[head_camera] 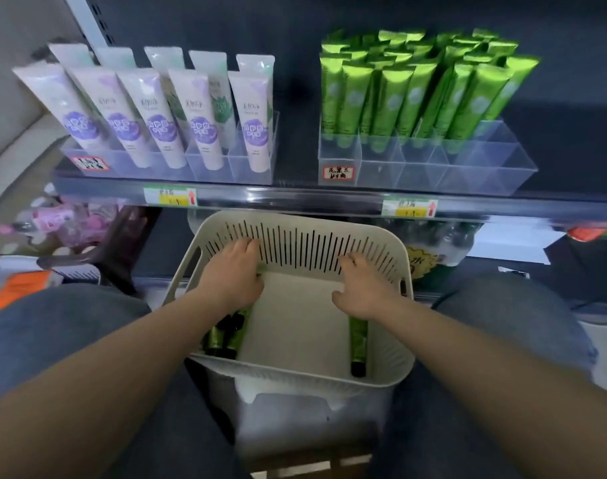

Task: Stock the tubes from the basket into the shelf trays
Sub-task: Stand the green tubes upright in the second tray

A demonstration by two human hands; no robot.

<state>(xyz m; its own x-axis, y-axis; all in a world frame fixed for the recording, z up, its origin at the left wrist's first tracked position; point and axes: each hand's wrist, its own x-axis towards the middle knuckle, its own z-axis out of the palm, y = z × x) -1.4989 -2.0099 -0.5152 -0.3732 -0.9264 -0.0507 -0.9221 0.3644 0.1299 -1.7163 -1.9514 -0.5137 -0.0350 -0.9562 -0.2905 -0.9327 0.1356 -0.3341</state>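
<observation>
Dark shelf (329, 197) across the top, glossy front rail, two yellow-green price tags (171, 196) clipped on it.
Two clear hard-plastic trays with thin dividers on the shelf:
- left tray (209, 169) near the shelf's left edge, packed with soft lilac-white tubes (157, 126), flat crimped ends up, leaning back
- right tray (474, 167) toward the right edge, with metallic standing green tubes (416, 95) crowded in the rear cells

Handwritten red-bordered label (338, 172) at each tray's front left corner.

Below the rail, a beige plastic basket (398, 357): rounded rectangle, slotted far wall, cut-out handles, smooth floor. Wedged between two knees in blue denim (63, 333). Far rim tucked under the shelf rail.

Pink packaged clutter (60, 223) on the lower level, left of the basket.

In the basket:
- a small bunch of loose green tubes (222, 337) along the left wall
- one single green tube (358, 344) along the right wall, black cap at the near rim

Left hand (231, 274) palm down over the far ends of the bunch, fingers bent against the slotted wall. Grip or mere contact: cannot tell.
Right hand (362, 285) over the far end of the single green tube, fingers half curled and splayed, thumb out sideways. Clamped or just resting: cannot tell.
</observation>
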